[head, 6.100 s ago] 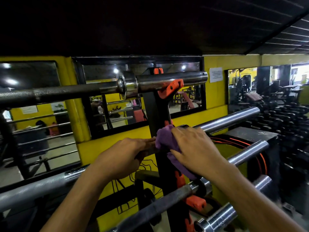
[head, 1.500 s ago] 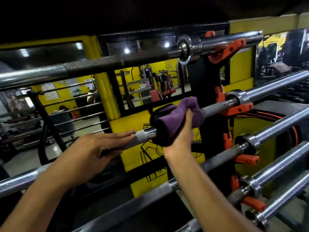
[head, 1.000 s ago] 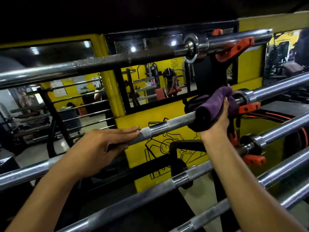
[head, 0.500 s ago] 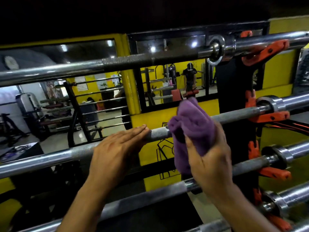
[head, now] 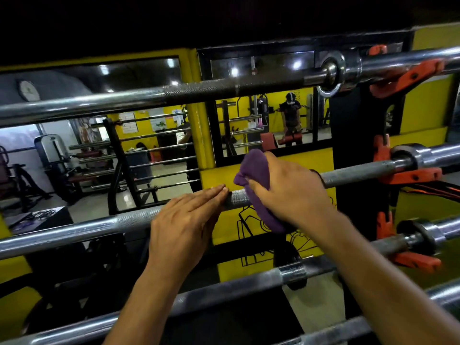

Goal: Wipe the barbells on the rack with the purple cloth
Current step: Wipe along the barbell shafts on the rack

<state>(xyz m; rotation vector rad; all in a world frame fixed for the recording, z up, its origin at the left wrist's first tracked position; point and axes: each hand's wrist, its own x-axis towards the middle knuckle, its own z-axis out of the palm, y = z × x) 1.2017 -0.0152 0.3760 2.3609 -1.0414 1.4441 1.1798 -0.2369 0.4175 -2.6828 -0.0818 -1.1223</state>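
Several steel barbells lie across a black rack with orange hooks [head: 410,176]. My right hand [head: 288,192] grips the purple cloth [head: 257,175], which is wrapped over the second barbell [head: 361,173] near its middle. My left hand [head: 184,220] rests on the same bar just left of the cloth, fingers straight and flat along the knurled shaft. The top barbell [head: 199,92] runs above both hands. Two lower barbells, the nearer of them [head: 249,285], pass under my forearms.
A yellow wall [head: 420,113] with mirrors [head: 271,120] stands right behind the rack; the mirrors reflect gym machines and a person. The black upright post [head: 353,135] carries the bar collars at right. A dark bench top [head: 37,217] sits low at left.
My right hand has slid the cloth left along the second bar, from near the collar toward my left hand, and now covers it from above. My left hand stayed flat on the bar.
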